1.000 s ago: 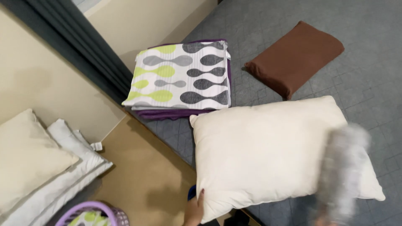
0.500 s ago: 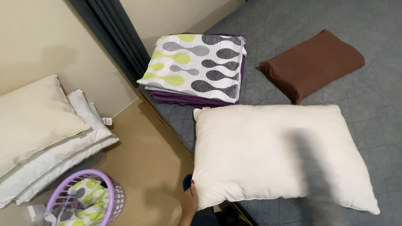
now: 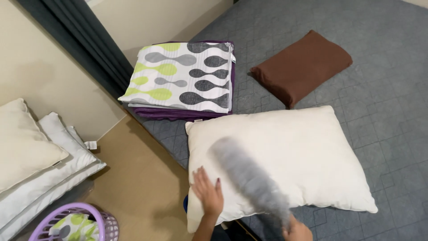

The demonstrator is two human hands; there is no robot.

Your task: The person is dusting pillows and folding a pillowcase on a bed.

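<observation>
A cream pillow (image 3: 290, 151) lies on the grey quilted mattress (image 3: 388, 102). My left hand (image 3: 207, 193) rests flat on the pillow's near left corner, fingers spread. My right hand (image 3: 297, 232), at the bottom edge, grips the handle of a fluffy grey duster (image 3: 249, 176), which is blurred with motion and lies across the pillow's left half.
A folded patterned sheet on purple fabric (image 3: 183, 80) and a folded brown cloth (image 3: 301, 64) lie further up the mattress. On the floor at the left are stacked pillows (image 3: 35, 156) and a purple laundry basket (image 3: 73, 223). A dark curtain (image 3: 80, 49) hangs beside the wall.
The duster has swept from the pillow's right side across to its left half. My left hand has moved up onto the pillow's corner. The view has shifted.
</observation>
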